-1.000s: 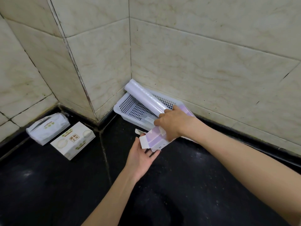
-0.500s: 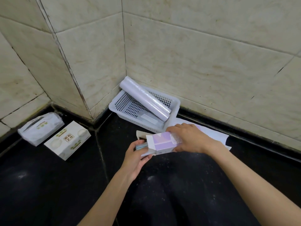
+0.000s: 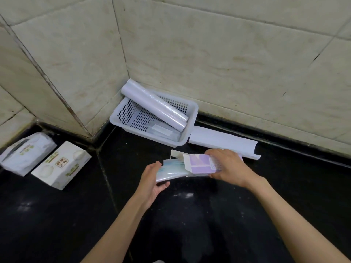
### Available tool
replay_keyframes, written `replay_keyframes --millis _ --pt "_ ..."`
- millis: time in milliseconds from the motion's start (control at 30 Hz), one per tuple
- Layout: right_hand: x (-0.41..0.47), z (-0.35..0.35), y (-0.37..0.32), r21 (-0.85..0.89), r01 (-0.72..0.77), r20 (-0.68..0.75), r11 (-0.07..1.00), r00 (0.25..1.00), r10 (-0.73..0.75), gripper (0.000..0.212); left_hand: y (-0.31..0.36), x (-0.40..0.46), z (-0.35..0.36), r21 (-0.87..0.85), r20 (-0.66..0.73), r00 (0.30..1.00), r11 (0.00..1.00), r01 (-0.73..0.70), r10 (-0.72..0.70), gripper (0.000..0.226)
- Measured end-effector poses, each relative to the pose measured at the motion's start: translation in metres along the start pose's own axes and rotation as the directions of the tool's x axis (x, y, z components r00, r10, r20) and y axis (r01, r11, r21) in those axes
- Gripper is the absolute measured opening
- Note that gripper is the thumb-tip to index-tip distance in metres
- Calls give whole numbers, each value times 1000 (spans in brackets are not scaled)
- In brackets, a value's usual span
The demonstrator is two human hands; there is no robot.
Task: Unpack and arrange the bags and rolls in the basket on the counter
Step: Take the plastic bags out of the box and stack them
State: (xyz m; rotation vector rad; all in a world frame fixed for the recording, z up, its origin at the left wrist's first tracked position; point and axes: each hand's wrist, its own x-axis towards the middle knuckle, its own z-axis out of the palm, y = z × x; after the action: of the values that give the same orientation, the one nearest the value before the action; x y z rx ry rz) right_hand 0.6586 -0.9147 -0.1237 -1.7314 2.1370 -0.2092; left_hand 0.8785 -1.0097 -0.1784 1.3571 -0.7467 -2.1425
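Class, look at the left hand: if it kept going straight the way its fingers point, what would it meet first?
The left hand points up and away toward the corner, so past the plastic bags it grips, it would probably meet the white basket first. Depth is uncertain.

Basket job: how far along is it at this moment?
Partly done. A roll already leans in the basket, with a flat packet on its floor. In hand: the right hand holds the purple box while the left hand draws the bags out of its open end. Left: basketing those bags. The white sheet lies beside the basket on the counter.
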Motion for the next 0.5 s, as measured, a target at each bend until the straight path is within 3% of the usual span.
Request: replay_keyframes --millis 133,300,500 --pt "1 3 -3 -54 64 -49 997 997 -67 58 -1 3 5 67 7 1000 998 15 -16 49" --pt "4 6 -8 2 91 -63 996 994 -91 60 1 5 3 105 0 1000 994 -19 19 45" --pt "1 3 2 169 -11 -32 985 999 17 63 8 4 -13 35 -19 999 998 -50 51 49"
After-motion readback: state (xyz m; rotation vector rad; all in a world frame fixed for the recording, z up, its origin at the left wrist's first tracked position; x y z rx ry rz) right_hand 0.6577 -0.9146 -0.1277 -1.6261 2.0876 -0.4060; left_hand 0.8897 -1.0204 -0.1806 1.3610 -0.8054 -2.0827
